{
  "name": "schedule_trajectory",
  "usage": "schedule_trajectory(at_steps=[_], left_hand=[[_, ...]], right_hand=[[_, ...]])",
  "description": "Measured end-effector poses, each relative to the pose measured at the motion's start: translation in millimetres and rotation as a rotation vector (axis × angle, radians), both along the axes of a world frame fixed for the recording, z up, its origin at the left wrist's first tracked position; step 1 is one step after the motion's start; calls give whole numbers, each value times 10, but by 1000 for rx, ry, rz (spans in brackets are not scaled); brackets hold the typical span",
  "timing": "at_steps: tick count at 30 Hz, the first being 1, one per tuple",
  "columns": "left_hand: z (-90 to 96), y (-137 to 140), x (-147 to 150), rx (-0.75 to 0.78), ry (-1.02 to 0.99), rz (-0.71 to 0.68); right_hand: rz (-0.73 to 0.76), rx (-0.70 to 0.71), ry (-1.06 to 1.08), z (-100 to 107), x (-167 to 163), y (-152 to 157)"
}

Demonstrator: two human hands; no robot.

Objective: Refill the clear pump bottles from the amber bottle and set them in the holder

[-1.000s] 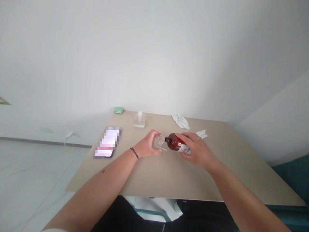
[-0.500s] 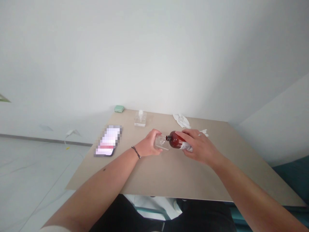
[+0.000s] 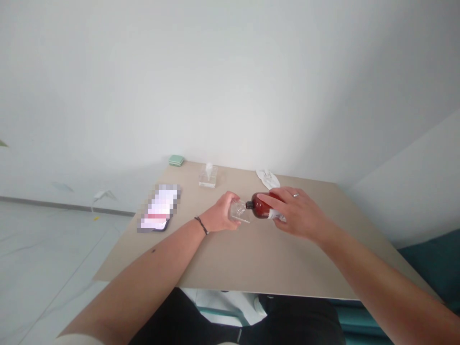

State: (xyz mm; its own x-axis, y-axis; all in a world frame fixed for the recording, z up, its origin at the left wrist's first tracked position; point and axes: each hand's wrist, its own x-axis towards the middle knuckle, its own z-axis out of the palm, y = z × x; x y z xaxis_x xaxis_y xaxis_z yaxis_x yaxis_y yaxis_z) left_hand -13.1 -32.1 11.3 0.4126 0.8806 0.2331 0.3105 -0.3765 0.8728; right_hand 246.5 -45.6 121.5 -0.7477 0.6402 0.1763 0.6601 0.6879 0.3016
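Note:
My left hand (image 3: 223, 213) is closed around a clear, square-sided container (image 3: 240, 212) over the middle of the table. In my right hand (image 3: 296, 211) is a reddish-brown bottle (image 3: 262, 205) with a white label, tipped nearly onto its side. The bottle's uncapped dark neck points left, at the opening of the clear container. Whether liquid is flowing between them is too small to make out. My right fingers and palm cover the bottle's base. A clear square bottle (image 3: 207, 176) with a whitish top stands farther back on the table.
The beige table (image 3: 273, 263) meets a white wall at the back. A phone (image 3: 158, 207) with a blurred, lit screen lies at the left. A small green case (image 3: 176, 160) sits at the back left corner, and a crumpled white tissue (image 3: 268, 178) lies behind my right hand.
My right hand has shifted slightly up and left with the bottle, now hiding the small white scrap behind it. My left hand and the clear container have barely moved.

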Motion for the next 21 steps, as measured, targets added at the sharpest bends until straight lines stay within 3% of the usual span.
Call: schedule_trajectory(at_steps=[21], left_hand=[[-13,16,2,-11,-19,-19]], right_hand=[[73,65,-110,211,-119,-31]])
